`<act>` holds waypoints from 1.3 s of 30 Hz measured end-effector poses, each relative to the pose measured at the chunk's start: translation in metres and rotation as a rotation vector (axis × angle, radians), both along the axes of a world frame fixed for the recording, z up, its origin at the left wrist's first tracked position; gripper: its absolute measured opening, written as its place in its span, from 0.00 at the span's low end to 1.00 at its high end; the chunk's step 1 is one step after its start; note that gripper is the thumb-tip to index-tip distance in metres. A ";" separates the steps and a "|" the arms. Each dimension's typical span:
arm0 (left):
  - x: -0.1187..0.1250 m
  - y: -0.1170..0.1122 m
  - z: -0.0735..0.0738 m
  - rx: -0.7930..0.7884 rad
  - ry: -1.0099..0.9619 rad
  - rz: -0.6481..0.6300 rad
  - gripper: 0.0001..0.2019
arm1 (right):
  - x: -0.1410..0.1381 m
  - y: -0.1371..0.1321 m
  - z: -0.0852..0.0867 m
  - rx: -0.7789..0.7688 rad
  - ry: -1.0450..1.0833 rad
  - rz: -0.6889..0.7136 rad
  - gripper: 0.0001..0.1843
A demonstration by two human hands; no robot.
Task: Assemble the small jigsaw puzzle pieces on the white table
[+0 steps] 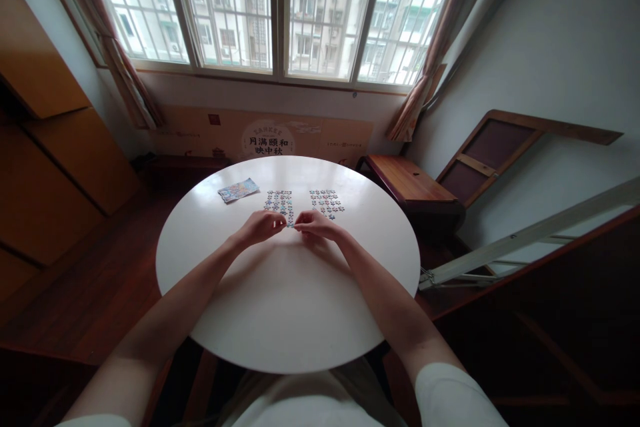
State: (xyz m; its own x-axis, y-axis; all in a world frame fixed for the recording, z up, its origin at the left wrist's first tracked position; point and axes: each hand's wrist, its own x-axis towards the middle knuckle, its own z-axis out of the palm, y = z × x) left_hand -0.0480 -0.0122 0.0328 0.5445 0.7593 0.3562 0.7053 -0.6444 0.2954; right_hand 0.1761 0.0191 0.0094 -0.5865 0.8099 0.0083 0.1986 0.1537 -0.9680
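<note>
Both my hands meet near the middle of a round white table (280,307), over small jigsaw puzzle pieces. My left hand (264,225) has its fingers pinched at the lower edge of the left group of puzzle pieces (279,200). Facing it, my right hand (316,223) pinches close to a puzzle piece (290,225) that lies between the fingertips. That piece is small and partly covered, so its outline is unclear. A right group of puzzle pieces (326,199) is laid out in loose rows beyond my right hand, partly hidden by it.
A colourful printed picture sheet (239,190) lies at the table's far left. Behind the table stand a printed cardboard panel (310,133) and barred windows. A wooden side table (405,178) is at the right, near a leaning metal ladder (500,250).
</note>
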 end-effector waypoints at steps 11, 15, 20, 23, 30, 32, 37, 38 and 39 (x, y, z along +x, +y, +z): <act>0.000 0.000 -0.001 -0.015 0.003 -0.048 0.11 | -0.009 -0.004 0.005 0.341 -0.195 -0.012 0.14; 0.000 0.001 -0.002 -0.007 0.017 -0.021 0.10 | -0.005 -0.004 0.011 0.434 -0.240 -0.023 0.09; -0.001 0.002 -0.004 0.009 0.011 0.005 0.09 | 0.024 0.007 0.026 0.478 -0.353 -0.277 0.06; -0.002 0.002 -0.005 0.018 0.008 -0.003 0.09 | 0.047 0.015 0.029 0.410 -0.456 -0.484 0.04; -0.004 0.004 -0.007 0.032 0.013 -0.009 0.10 | 0.080 0.020 0.031 0.167 -0.753 -0.644 0.08; -0.004 0.004 -0.007 0.030 0.012 -0.007 0.09 | 0.083 0.019 0.033 0.138 -0.822 -0.669 0.10; -0.004 0.003 -0.007 0.030 0.008 0.011 0.10 | 0.085 0.017 0.033 0.099 -0.903 -0.729 0.13; -0.004 0.003 -0.007 0.033 0.007 0.013 0.10 | 0.085 0.017 0.032 0.092 -0.906 -0.737 0.13; -0.004 0.003 -0.006 0.036 0.005 0.015 0.10 | 0.085 0.017 0.031 0.085 -0.908 -0.740 0.13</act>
